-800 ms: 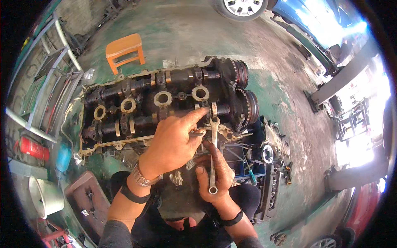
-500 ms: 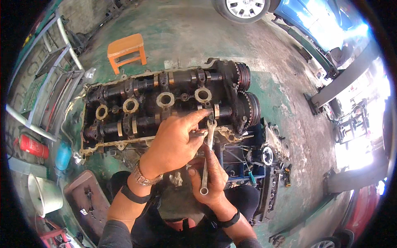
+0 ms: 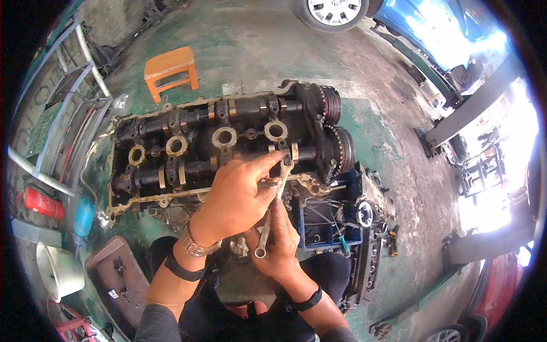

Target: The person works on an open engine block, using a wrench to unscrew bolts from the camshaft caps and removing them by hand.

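A cylinder head (image 3: pixel 191 126) lies before me with its camshafts showing and two toothed cam gears (image 3: pixel 341 149) at its right end. In my right hand (image 3: pixel 280 242) is a combination wrench (image 3: pixel 266 231), slanting with its ring end low and left. Its other end sits at a bolt on the near camshaft's cap, by the right end. My left hand (image 3: pixel 228 194) reaches over the near edge, its index fingertip touching beside the wrench's upper end. Between its thumb and curled fingers is a short dark metal rod (image 3: pixel 272 183); most of it is hidden.
A blue parts tray (image 3: pixel 319 231) and a long metal engine part (image 3: pixel 371 259) lie right of my knees. A brown tray (image 3: pixel 122 273), white bucket (image 3: pixel 56 273) and red extinguisher (image 3: pixel 43 203) are at left. An orange stool (image 3: pixel 170 65) stands beyond; a lift post (image 3: pixel 470 117) rises right.
My right hand has swung the wrench's ring end to the left, while its upper end stays at the bolt. My left hand keeps its place on the cylinder head.
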The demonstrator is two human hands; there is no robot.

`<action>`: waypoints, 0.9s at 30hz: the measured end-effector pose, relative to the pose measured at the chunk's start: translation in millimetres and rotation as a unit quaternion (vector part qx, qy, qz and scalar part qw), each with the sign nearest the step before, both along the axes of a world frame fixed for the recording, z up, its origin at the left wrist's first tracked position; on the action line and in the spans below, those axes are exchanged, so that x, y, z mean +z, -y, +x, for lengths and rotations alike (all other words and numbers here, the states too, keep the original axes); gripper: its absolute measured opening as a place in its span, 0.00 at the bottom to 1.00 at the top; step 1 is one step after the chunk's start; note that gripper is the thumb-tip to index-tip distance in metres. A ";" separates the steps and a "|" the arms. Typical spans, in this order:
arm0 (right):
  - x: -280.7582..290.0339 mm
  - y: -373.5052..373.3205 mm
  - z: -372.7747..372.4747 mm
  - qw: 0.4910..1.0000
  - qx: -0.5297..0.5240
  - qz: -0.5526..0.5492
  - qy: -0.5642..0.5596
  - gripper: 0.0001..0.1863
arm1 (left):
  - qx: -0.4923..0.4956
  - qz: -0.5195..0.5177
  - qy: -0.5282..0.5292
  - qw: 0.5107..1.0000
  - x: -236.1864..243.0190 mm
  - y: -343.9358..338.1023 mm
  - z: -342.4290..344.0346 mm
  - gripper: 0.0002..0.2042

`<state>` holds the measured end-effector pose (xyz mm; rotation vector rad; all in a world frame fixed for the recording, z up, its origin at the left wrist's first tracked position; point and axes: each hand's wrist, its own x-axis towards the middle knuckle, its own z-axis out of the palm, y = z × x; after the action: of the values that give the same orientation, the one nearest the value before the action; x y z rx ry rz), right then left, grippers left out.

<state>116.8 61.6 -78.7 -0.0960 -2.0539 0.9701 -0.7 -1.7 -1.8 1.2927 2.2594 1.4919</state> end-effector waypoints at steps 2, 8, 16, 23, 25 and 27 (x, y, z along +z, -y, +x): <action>-0.9 -2.0 0.0 1.000 0.006 0.024 0.007 0.44 | 0.005 -0.013 0.003 1.000 0.1 0.7 -0.4 0.19; -5.0 -6.0 -0.6 0.999 0.010 0.043 -0.007 0.42 | 0.008 0.005 -0.033 0.999 -0.2 2.9 -0.7 0.19; 7.9 -29.4 10.3 0.999 0.039 -0.020 -0.032 0.29 | 0.033 0.026 -0.090 0.995 7.0 -3.8 7.4 0.18; 20.6 -49.6 28.0 0.947 0.101 -0.304 0.024 0.22 | 0.064 -0.029 -0.141 0.987 -1.0 -7.4 12.3 0.22; 20.3 -50.5 28.6 0.886 0.119 -0.448 0.012 0.22 | 0.055 -0.020 -0.127 0.990 -1.2 -9.4 12.5 0.22; 19.0 -54.4 27.3 0.872 0.117 -0.475 0.009 0.23 | 0.053 -0.027 -0.125 0.990 -0.1 -10.1 13.5 0.22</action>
<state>144.1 116.0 -59.7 -0.3747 -1.4358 2.0628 12.8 8.4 -1.9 1.4378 2.5417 1.3544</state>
